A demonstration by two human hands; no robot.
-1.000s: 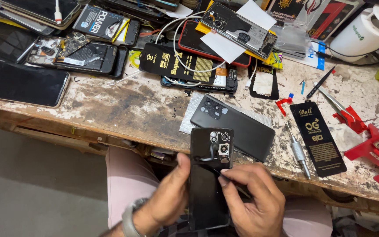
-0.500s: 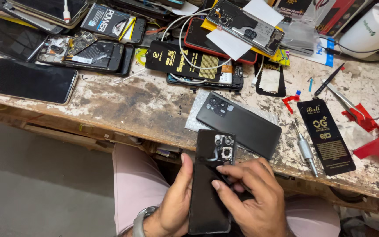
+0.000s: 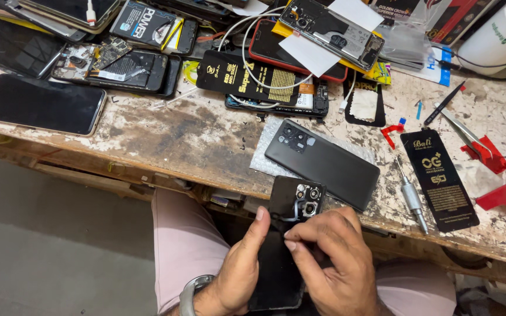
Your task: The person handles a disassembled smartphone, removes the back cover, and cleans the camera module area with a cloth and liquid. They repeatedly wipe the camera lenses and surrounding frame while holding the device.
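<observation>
Near the worn workbench (image 3: 165,137), the left hand (image 3: 238,266) grips a black phone (image 3: 285,246) while the right hand (image 3: 332,260) pinches at its back below the camera lenses (image 3: 307,199). A dark back cover (image 3: 323,164) lies just beyond, with a screwdriver (image 3: 411,199) to its right.

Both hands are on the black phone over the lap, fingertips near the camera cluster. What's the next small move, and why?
Probably keep the left hand steady as the grip on the open black phone body and let the right hand work its fingertips along the thin strip just below the round camera lenses. The fingertips already pinch there, and the phone hangs off the worn wooden bench, unsupported.
</observation>
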